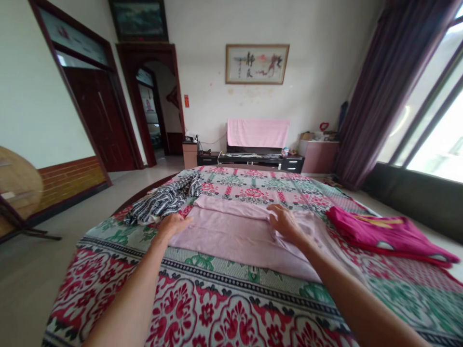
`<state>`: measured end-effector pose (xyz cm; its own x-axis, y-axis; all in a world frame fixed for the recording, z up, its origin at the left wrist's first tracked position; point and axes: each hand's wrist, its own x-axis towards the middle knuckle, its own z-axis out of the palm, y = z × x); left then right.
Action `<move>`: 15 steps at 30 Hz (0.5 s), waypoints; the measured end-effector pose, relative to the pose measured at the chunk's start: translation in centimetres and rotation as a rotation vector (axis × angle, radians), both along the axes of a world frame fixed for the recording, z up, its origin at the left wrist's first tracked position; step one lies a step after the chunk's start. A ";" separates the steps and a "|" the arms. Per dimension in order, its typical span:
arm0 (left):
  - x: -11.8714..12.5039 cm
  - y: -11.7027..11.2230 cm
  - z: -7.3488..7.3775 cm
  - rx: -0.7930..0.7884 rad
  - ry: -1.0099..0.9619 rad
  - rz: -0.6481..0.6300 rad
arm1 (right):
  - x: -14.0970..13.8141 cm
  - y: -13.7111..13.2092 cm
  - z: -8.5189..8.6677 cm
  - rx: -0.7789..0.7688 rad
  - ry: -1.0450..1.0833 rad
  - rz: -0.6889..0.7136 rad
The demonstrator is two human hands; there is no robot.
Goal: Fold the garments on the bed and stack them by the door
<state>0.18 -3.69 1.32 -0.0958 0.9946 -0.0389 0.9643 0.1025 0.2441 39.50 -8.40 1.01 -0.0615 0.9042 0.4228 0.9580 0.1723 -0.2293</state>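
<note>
Stretching between the hands: the pale pink garment (227, 236), and both hands are right on it!
Long axis: side to side, from the left hand to past the right, slanting nearer the person there.
Left hand (176, 223): at the left end, fingers pointing inward; pinching or merely touching, can't tell.
Right hand (286, 222): palm down, fingers bent over the far folded edge; grip can't be told.
Just beyond left hand: striped cloth (164, 201).

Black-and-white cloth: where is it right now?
In the head view, the black-and-white cloth lies bunched on the left side of the patterned cover, just beyond the left hand and beside the pale pink fabric.
</note>
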 end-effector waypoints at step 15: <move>-1.2 -0.5 1.1 -0.101 -0.032 -0.024 | -25.1 13.0 -0.3 -0.238 0.057 0.226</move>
